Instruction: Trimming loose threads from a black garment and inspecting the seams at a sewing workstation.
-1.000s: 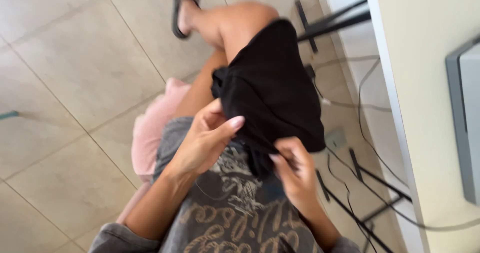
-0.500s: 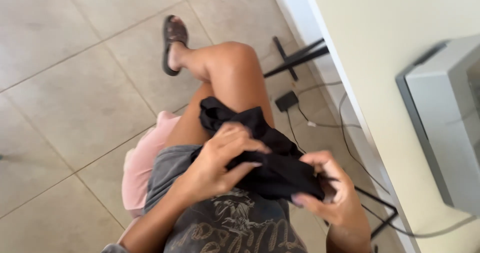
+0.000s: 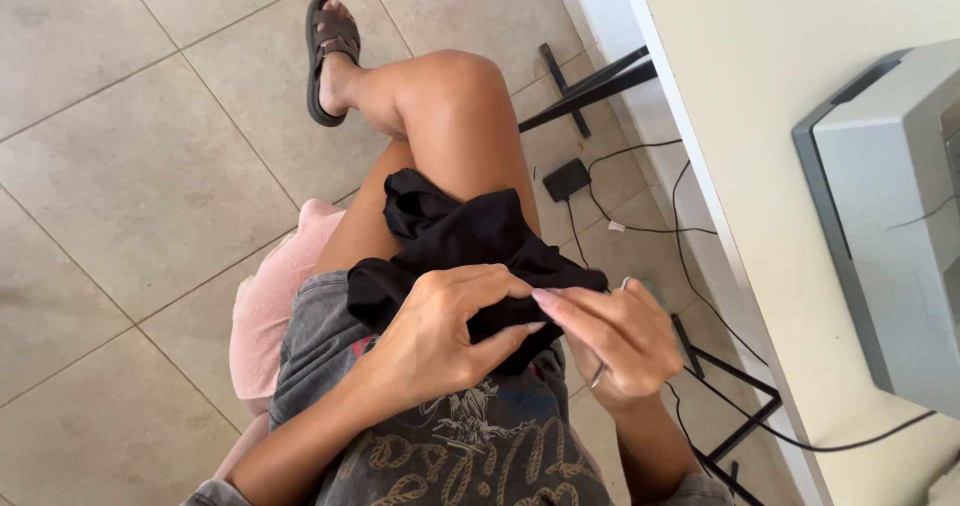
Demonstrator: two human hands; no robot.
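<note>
I see the black cloth (image 3: 470,241) bunched on my lap, draped over the raised thigh so the leg carries its weight and both hands are free to work its near edge. My left hand (image 3: 440,341) curls down over the fabric, fingers closed on a fold, pinning it against the lap. My right hand (image 3: 615,331) meets it from the other side, thumb and forefinger pinched narrow on the same edge, a ring showing on one finger; the two hands touch at the fingertips, which suggests I am pulling a seam or hem taut between them.

Under me a pink cushion (image 3: 270,306) pads the seat, and my grey printed shirt (image 3: 470,446) fills the bottom of the view. The crossed leg ends in a dark sandal (image 3: 328,58) resting on the tiled floor (image 3: 130,166). To my right stands a pale desk (image 3: 800,216) with a grey machine (image 3: 890,216) on it; black cables (image 3: 640,216) and a small power brick (image 3: 566,179) lie beneath, near the desk's black legs (image 3: 590,84).
</note>
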